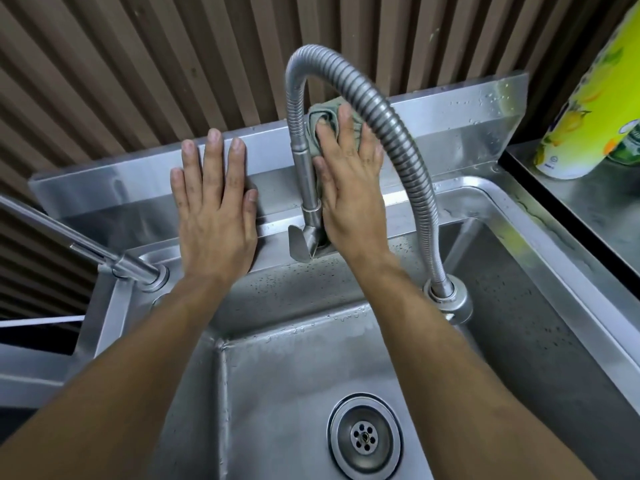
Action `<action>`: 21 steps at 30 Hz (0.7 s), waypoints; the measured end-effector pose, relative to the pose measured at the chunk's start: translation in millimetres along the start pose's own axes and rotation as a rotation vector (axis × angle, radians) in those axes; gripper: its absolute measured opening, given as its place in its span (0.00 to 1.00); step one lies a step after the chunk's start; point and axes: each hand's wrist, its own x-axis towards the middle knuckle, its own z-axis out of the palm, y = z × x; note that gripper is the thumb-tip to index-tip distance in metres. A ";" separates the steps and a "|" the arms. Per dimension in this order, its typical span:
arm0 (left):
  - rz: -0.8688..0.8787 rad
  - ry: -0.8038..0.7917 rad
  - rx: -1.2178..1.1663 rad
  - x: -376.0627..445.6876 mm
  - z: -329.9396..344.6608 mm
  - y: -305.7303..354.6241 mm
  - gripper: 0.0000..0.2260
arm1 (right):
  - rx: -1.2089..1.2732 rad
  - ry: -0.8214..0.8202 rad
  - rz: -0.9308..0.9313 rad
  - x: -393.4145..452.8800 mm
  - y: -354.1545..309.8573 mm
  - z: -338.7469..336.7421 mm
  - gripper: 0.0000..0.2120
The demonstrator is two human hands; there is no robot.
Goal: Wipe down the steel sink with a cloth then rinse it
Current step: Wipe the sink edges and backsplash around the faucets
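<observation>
Near: steel sink basin, wet, drain at front. Beyond, back ledge: left hand flat, fingers straight, bracing on splashback, holding nothing. Right hand nearer task's thing: presses grey-green cloth against splashback behind upright tap, fingers seemingly straight; unwiped steel runs rightward along back edge.

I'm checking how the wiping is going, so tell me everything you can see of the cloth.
The cloth is a grey-green rag, bunched and folded, soft-looking. Most of it is hidden under the right hand, whose straight fingers press it flat against the steel backsplash behind the sink. It sits inside the arch of the flexible faucet hose, right beside the upright pipe. Whether it is wet cannot be told.
</observation>
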 end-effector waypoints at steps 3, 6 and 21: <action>-0.001 0.006 0.001 0.3 0.2 0.4 0.28 | -0.095 -0.049 -0.088 -1.0 13.3 -3.6 0.26; -0.004 0.004 0.004 0.3 -1.0 0.5 0.28 | -0.134 -0.065 -0.021 -3.4 7.8 -2.8 0.26; 0.003 0.002 0.012 -0.4 -1.5 -0.6 0.27 | -0.006 -0.078 -0.055 -13.0 -14.9 -16.9 0.26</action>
